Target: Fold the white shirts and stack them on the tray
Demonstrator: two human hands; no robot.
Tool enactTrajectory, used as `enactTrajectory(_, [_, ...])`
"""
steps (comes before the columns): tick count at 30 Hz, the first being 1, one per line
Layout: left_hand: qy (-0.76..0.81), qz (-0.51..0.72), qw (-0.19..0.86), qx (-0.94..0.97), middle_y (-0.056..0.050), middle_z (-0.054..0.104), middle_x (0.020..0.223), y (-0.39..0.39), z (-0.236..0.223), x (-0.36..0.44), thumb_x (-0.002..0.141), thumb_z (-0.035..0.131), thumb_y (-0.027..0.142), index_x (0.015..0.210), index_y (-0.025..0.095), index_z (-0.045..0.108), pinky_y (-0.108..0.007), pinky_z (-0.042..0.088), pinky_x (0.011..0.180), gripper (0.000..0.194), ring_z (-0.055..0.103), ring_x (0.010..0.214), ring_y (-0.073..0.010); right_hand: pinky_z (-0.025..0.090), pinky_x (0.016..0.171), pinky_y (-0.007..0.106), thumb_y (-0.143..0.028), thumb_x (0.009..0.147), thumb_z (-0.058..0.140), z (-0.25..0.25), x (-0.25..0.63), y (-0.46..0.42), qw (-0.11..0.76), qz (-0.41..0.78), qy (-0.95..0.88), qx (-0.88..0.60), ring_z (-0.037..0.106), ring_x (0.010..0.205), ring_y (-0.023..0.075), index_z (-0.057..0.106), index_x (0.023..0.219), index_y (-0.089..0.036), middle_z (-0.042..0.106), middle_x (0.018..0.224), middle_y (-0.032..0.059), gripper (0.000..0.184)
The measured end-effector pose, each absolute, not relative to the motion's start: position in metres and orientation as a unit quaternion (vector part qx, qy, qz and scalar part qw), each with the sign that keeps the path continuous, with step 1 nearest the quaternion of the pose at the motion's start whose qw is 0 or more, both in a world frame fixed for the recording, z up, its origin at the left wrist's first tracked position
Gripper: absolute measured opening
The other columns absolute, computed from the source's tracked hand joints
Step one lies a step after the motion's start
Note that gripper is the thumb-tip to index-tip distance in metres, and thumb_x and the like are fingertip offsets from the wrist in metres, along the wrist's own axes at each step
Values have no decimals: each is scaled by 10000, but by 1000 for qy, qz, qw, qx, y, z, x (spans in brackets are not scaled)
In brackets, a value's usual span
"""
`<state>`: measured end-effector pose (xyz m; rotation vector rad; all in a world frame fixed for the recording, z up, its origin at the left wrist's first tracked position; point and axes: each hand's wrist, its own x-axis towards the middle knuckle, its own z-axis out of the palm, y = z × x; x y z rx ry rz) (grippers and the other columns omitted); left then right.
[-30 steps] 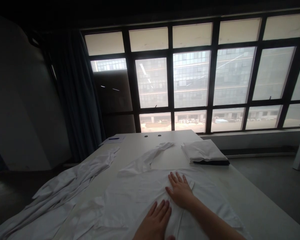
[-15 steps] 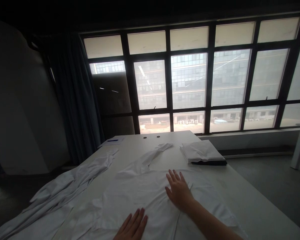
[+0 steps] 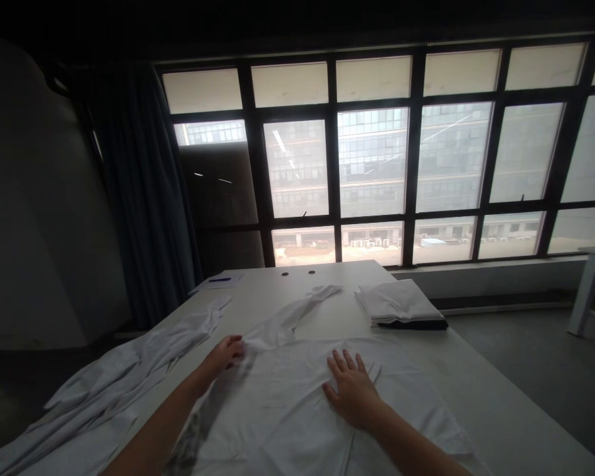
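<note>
A white long-sleeved garment (image 3: pixel 287 390) lies spread over the near part of the white table (image 3: pixel 258 291), one sleeve stretching toward the far end. My right hand (image 3: pixel 353 390) rests flat on its right part with the fingers spread. At its left edge, close to the base of that sleeve, my left hand (image 3: pixel 225 354) has its fingers curled around the cloth and holds it slightly raised. A dark shadow falls below that raised edge. Whether the garment is a shirt or a coat, I cannot tell.
More white garments (image 3: pixel 143 363) lie heaped along the left side of the table. A folded white stack (image 3: pixel 399 301) with a dark piece beneath sits at the right edge. Paper with a blue pen (image 3: pixel 220 279) lies at the far left corner. Windows stand behind.
My left hand has moved forward and left from the near part of the garment to its left edge, and has taken hold of the cloth there. My right hand has stayed nearly in place.
</note>
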<state>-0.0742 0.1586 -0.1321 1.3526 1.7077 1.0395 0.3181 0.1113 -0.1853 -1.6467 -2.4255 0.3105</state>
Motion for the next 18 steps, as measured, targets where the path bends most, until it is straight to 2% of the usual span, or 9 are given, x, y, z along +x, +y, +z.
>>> enactTrajectory(2, [663, 451, 364, 474, -108, 643, 1214, 182, -124, -73, 925, 598, 523, 1216, 178, 570, -350, 586, 817, 452, 705, 978, -230, -32, 1208, 551, -606, 963, 261, -187, 318, 112, 98, 104, -819, -556, 83, 1521, 310, 293, 1566, -220, 163, 1642, 64, 717])
enactTrajectory(4, [658, 493, 366, 435, -92, 623, 1220, 201, -122, -67, 969, 589, 430, 1245, 175, 557, -344, 589, 799, 378, 687, 957, -195, -29, 1207, 553, -607, 963, 263, -187, 319, 113, 98, 104, -819, -556, 82, 1520, 312, 295, 1566, -219, 166, 1641, 66, 718])
enactTrajectory(7, [649, 525, 366, 411, -85, 612, 1241, 223, -128, -52, 969, 613, 377, 1268, 172, 569, -419, 575, 859, 365, 643, 1024, -217, -31, 1205, 561, -608, 959, 273, -188, 318, 115, 99, 105, -819, -555, 81, 1519, 320, 298, 1564, -221, 165, 1642, 67, 718])
enactTrajectory(10, [650, 517, 369, 416, -86, 601, 1272, 238, -140, -35, 970, 611, 377, 1259, 194, 583, -430, 560, 897, 343, 629, 1062, -223, -30, 1203, 566, -611, 957, 276, -188, 318, 115, 101, 106, -819, -554, 87, 1517, 326, 306, 1560, -221, 169, 1641, 67, 720])
enactTrajectory(14, [680, 458, 357, 448, -86, 605, 1259, 250, -160, -16, 966, 618, 376, 1264, 182, 577, -432, 563, 887, 358, 634, 1052, -224, -30, 1203, 564, -619, 955, 270, -188, 318, 116, 103, 109, -820, -553, 89, 1517, 326, 303, 1561, -224, 167, 1641, 66, 724])
enactTrajectory(18, [703, 388, 294, 519, -86, 607, 1255, 255, -168, -10, 963, 622, 374, 1267, 176, 573, -436, 563, 886, 366, 635, 1049, -226, -41, 1203, 559, -619, 957, 270, -190, 318, 117, 106, 110, -819, -553, 83, 1517, 329, 304, 1561, -225, 159, 1643, 66, 722])
